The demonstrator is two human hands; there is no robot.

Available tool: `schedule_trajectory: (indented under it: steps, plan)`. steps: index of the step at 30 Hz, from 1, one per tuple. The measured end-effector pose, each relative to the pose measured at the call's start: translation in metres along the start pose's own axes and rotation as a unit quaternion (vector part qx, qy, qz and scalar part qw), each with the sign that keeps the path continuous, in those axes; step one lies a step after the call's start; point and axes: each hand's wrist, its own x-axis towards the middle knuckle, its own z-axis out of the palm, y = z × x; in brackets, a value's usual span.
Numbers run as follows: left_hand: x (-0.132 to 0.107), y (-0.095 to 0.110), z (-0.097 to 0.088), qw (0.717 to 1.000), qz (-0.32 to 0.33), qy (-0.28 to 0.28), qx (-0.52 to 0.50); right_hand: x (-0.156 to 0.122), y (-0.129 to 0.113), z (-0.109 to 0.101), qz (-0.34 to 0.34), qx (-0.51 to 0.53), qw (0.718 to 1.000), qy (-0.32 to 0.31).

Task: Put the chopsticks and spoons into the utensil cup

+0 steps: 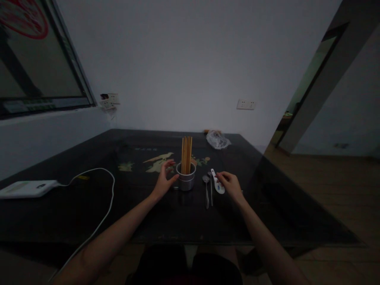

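A metal cup (pixel 186 183) stands upright with a bundle of wooden chopsticks (pixel 186 156) in it. My left hand (pixel 164 180) is at the cup's left side, thumb and fingers spread apart in a loose curve. Whether its thumb touches the cup is hard to tell. My right hand (pixel 230 184) has its fingers pinched at a white soup spoon (pixel 219 187) with a small blue mark in its bowl. Between the cup and that spoon lie two metal spoons, the nearer-left one a metal spoon (pixel 206 194) with its bowl away from me; the other's bowl is partly hidden.
A clear plastic bag (pixel 217 139) lies at the table's far edge by the wall. On the left, a white device (pixel 28 189) trails a white cable (pixel 113 190) over the dark table (pixel 142 225). The tabletop carries a printed bird and flower picture.
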Motion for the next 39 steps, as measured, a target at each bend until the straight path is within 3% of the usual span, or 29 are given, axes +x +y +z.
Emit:
schedule_trajectory:
  steps: [4,6,10,14,18,21,25,29,33,39]
  plan:
    - [0.000,0.013,-0.006,0.997,0.032,0.045,0.056,0.001,0.005,-0.002,-0.018,-0.008,1.000,0.001]
    - [-0.001,0.024,-0.010,0.991,0.066,0.033,0.113,0.001,0.006,-0.002,-0.022,-0.010,1.000,0.005]
    - [-0.005,0.053,-0.014,0.968,0.151,-0.061,0.191,0.001,0.005,-0.003,-0.026,-0.010,1.000,0.006]
    - [-0.006,0.088,-0.003,0.933,0.199,-0.201,0.221,0.000,0.004,-0.002,-0.028,-0.009,1.000,0.005]
    - [0.000,0.120,0.025,0.898,0.153,-0.330,0.246,0.000,0.003,-0.003,-0.025,-0.016,1.000,0.006]
    - [0.005,0.130,0.053,0.895,0.098,-0.350,0.259,0.001,0.003,-0.003,-0.031,-0.023,0.999,0.009]
    - [0.009,0.121,0.093,0.883,0.067,-0.351,0.304,0.001,0.005,-0.005,-0.047,-0.038,0.998,0.021]
    - [0.010,0.099,0.122,0.831,-0.001,-0.348,0.433,0.001,0.004,-0.007,-0.055,-0.056,0.996,0.036]
    - [0.009,0.079,0.133,0.796,-0.042,-0.329,0.506,0.000,0.001,-0.008,-0.051,-0.057,0.997,0.034]
    - [0.002,0.061,0.136,0.781,-0.089,-0.315,0.531,-0.001,0.000,-0.007,-0.050,-0.062,0.996,0.033]
